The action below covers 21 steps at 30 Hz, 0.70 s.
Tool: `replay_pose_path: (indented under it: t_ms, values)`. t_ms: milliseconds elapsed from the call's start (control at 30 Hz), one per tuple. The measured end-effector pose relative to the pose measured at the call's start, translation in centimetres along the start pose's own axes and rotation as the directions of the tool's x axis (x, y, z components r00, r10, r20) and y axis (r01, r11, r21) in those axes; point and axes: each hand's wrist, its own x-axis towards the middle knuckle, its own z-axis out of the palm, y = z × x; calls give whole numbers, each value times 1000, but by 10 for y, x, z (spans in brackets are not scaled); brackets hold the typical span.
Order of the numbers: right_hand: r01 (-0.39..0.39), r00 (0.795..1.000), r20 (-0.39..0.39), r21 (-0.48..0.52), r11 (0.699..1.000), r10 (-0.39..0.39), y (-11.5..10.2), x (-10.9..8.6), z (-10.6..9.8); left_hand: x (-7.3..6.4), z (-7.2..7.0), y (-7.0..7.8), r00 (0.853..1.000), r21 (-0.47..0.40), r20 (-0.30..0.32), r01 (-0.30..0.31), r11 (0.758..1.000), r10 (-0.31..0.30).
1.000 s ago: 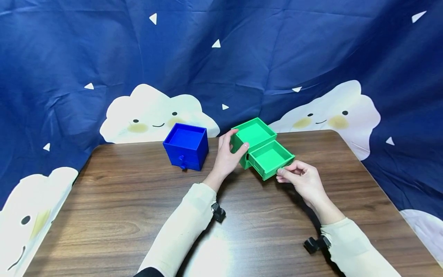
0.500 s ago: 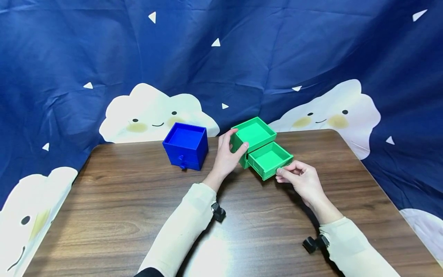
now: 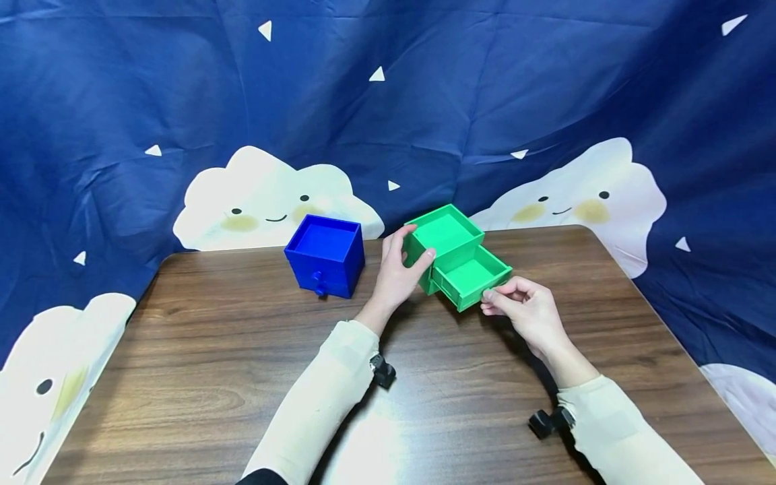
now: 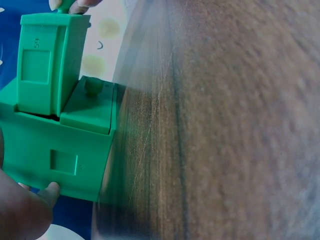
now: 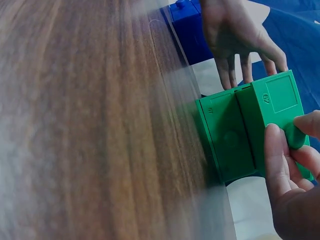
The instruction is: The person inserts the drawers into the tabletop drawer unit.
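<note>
A small green drawer box (image 3: 445,232) with an open tray on top stands at the back of the table, turned at an angle. Its upper drawer (image 3: 473,273) is pulled well out, with a bare inside. Below it the lower drawer (image 4: 85,115) is closed, its round knob (image 4: 93,86) facing out. My left hand (image 3: 397,269) holds the box by its left side, thumb at the front top corner and fingers against the side panel. The thumb and fingers of my right hand (image 3: 530,310) pinch the upper drawer's round knob (image 5: 295,136).
A blue drawer box (image 3: 324,252) of the same kind, with an open top tray, stands left of my left hand. The brown wood-grain table (image 3: 242,370) ends just behind both boxes, where a dark blue cloud-patterned cloth (image 3: 424,101) hangs.
My right hand has moved slightly inward with the upper drawer, which dipped, then rose level and sits a little further into the box. My left hand and the blue box have stayed put.
</note>
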Motion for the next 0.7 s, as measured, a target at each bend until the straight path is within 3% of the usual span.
replay_pose_path:
  t_ms: [700]
  values:
    - [-7,1000,15,-19,1000,8,6,5,2,0,0,-1,1000,-9,4,-3,1000,3]
